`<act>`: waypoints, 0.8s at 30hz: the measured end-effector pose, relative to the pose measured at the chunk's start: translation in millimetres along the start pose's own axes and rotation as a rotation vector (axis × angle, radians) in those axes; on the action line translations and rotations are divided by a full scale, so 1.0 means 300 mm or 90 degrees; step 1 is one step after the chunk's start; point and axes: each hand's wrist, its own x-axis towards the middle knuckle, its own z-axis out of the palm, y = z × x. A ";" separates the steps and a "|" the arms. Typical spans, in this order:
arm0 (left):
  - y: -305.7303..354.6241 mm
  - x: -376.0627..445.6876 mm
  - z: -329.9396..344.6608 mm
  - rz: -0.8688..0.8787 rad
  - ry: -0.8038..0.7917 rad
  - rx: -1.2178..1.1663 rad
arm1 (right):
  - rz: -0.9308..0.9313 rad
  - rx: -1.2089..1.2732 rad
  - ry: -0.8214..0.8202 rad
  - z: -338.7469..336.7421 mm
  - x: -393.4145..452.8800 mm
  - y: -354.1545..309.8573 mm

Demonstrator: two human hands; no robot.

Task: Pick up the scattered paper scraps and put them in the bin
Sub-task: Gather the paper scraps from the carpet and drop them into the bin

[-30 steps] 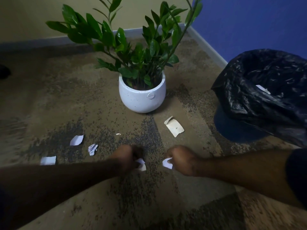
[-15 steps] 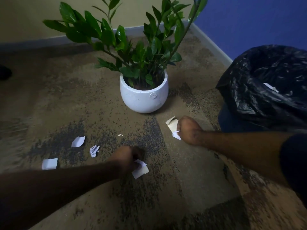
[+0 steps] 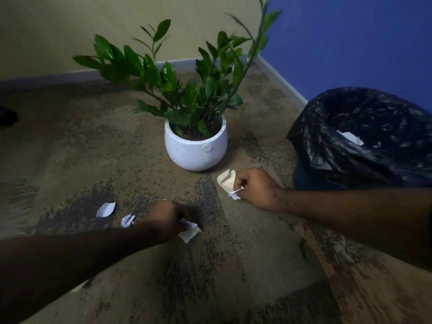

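My left hand (image 3: pixel 168 219) is closed on a white paper scrap (image 3: pixel 189 231) low over the carpet. My right hand (image 3: pixel 256 188) holds a small white scrap (image 3: pixel 235 194) and rests against a cream folded paper piece (image 3: pixel 226 181) lying in front of the plant pot. Two more white scraps lie to the left: a flat one (image 3: pixel 106 209) and a crumpled one (image 3: pixel 128 220). Another scrap (image 3: pixel 78 286) peeks out below my left forearm. The bin (image 3: pixel 350 157), lined with a black bag, stands at the right with one white scrap (image 3: pixel 350 137) inside.
A white pot (image 3: pixel 196 148) with a leafy green plant stands just beyond my hands. Brown mottled carpet covers the floor. A beige wall and a blue wall meet in the corner behind the plant. A dark object (image 3: pixel 7 116) sits at the far left edge.
My right hand carried its small scrap up and right to the cream paper piece near the pot. My left hand stayed put, shut on its scrap. The camera view tilted up a little.
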 end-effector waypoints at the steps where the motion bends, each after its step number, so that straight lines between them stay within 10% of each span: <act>1: 0.011 0.009 -0.010 -0.009 0.001 0.008 | -0.020 -0.005 -0.003 -0.030 -0.009 -0.022; 17: 0.155 0.075 -0.074 -0.016 0.018 -0.010 | 0.027 0.160 0.517 -0.772 -0.075 -0.022; 24: 0.274 0.121 -0.115 0.057 0.143 -0.048 | 0.324 0.140 0.343 -0.831 -0.169 0.206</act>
